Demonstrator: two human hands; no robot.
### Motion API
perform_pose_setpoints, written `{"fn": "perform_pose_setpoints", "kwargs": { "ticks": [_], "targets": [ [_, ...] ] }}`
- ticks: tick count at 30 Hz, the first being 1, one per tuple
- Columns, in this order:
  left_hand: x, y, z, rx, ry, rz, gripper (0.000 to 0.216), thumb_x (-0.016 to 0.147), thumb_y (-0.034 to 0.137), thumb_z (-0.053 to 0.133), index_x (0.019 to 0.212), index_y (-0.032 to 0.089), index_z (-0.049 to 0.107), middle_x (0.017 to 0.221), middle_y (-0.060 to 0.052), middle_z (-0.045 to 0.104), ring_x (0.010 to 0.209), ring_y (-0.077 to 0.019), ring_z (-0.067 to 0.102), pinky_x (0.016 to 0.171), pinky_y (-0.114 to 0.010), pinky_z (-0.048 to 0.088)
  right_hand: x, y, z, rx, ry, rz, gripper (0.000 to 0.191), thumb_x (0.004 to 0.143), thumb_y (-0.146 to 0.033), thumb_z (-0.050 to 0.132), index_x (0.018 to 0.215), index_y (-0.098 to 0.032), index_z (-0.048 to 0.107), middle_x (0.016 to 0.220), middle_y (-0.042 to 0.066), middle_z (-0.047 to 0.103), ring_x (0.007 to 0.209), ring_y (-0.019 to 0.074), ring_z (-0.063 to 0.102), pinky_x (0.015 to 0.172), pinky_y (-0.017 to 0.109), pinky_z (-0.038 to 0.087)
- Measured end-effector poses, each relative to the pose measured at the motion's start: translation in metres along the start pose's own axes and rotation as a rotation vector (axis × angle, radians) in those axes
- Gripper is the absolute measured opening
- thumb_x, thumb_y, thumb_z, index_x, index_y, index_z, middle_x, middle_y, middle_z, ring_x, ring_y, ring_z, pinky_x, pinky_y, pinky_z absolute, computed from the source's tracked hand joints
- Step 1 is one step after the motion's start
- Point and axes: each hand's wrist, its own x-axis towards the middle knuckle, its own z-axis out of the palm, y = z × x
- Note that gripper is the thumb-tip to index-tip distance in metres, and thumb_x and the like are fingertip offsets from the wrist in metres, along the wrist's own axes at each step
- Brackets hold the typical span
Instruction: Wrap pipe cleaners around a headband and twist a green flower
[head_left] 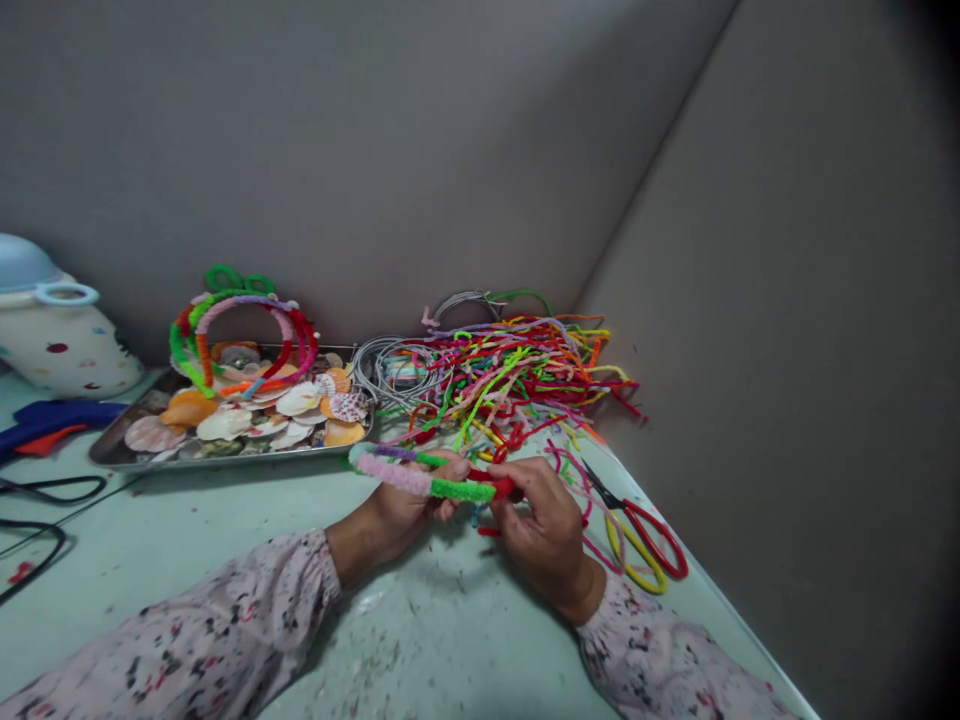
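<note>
Between my hands, above the table, is a hoop wrapped in fuzzy pipe cleaners (397,474), with pink, green, purple and red stretches. My left hand (416,500) is closed around the hoop's near middle, its thumb on top. With thumb and forefinger my right hand (541,515) pinches the red wrapping at the hoop's right end. A short red piece of pipe cleaner shows just under the right fingertips. Beyond both hands lies a tangled heap of colourful pipe cleaners (517,370). To the right of my right hand are red-handled scissors (652,540).
A metal tray (240,460) of seashells (300,398) stands at the back left, with finished wrapped hoops (289,335) on top. Bare wire rings (394,370) lie beside it. Farther left are a white jar (64,340), a blue tool (60,418) and black cord (52,490). Walls close off the back and right.
</note>
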Motion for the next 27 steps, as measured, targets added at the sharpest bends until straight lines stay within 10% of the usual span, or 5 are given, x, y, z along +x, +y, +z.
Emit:
{"fn": "perform_pose_setpoints", "kwargs": {
  "ticks": [27],
  "targets": [
    [0.0007, -0.0014, -0.0013, -0.062, 0.003, -0.011, 0.028, 0.071, 0.037, 0.073, 0.068, 0.013, 0.057, 0.048, 0.004, 0.05, 0.04, -0.0042, 0.041, 0.041, -0.017, 0.026, 0.0029, -0.0044, -0.0041, -0.141, -0.019, -0.032, 0.016, 0.083, -0.015, 0.056, 0.097, -0.017, 0.061, 0.087, 0.007, 0.058, 0.082, 0.0198, 0.057, 0.067, 0.032, 0.048]
  ]
}}
